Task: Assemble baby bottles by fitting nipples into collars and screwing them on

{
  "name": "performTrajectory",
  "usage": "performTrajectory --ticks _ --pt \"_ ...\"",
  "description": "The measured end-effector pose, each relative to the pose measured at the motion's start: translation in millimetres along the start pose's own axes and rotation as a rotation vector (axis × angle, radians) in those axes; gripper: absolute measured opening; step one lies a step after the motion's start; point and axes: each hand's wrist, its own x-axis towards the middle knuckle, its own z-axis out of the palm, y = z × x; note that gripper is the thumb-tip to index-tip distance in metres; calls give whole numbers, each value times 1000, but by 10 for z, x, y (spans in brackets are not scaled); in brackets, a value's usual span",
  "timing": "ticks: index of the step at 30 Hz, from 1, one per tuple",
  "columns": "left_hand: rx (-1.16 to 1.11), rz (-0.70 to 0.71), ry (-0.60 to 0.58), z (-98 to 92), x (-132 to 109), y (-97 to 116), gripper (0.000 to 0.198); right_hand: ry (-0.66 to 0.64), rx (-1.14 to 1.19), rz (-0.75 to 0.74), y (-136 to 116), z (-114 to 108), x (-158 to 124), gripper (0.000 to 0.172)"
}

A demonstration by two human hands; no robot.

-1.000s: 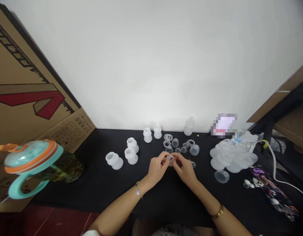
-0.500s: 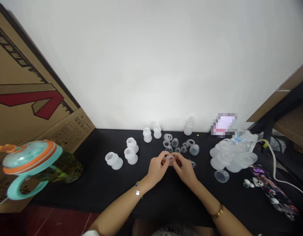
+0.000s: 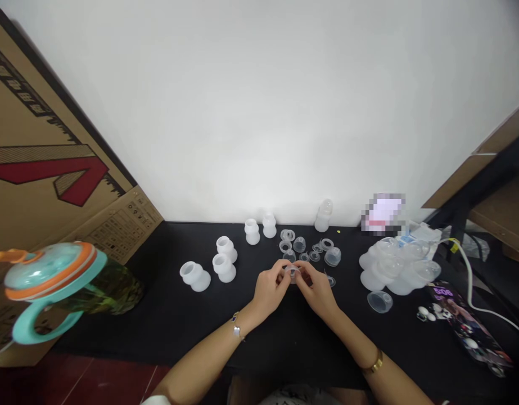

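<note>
A small clear round baby-bottle part (image 3: 292, 273) is pinched between my two hands, low over the black table (image 3: 259, 332). My left hand (image 3: 268, 288) grips its left side with thumb and fingertips, and my right hand (image 3: 316, 288) grips the right side. Fingers cover part of it, so I cannot tell whether it is a nipple, a ring or both. Just beyond my hands lie several loose clear parts: rings (image 3: 285, 246), domed caps (image 3: 332, 256) and nipples (image 3: 314, 256). Several open white baby bottles (image 3: 224, 267) stand to the left.
Capped bottles (image 3: 386, 270) cluster at the right, near a loose clear cap (image 3: 380, 302), a phone (image 3: 470, 326) and a white cable (image 3: 471, 281). One capped bottle (image 3: 324, 216) stands by the wall. On the left are a large drink cup (image 3: 61, 281) and a cardboard box (image 3: 52, 140).
Both hands stay in almost the same place, still pinching the clear part, which seems slightly turned. The bottles and loose parts have not moved.
</note>
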Motion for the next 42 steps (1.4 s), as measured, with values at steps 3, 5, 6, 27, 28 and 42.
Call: performTrajectory --ticks 3,5,6,27,28,42 --pt "-48 -11 2 -2 -10 21 26 2 6 2 -12 -5 5 22" --pt "-89 -32 3 -7 -14 32 29 5 -5 -3 -14 -10 5 24" --pt "-110 -47 8 -9 -14 33 31 9 -11 -9 -13 -13 4 25" --pt "-344 -52 107 64 38 -37 46 28 189 30 27 -43 18 37" --pt "-325 -37 114 69 36 -39 46 29 184 31 23 -39 22 36" --pt "-187 25 116 105 15 -79 43 66 138 -33 62 -17 30 21"
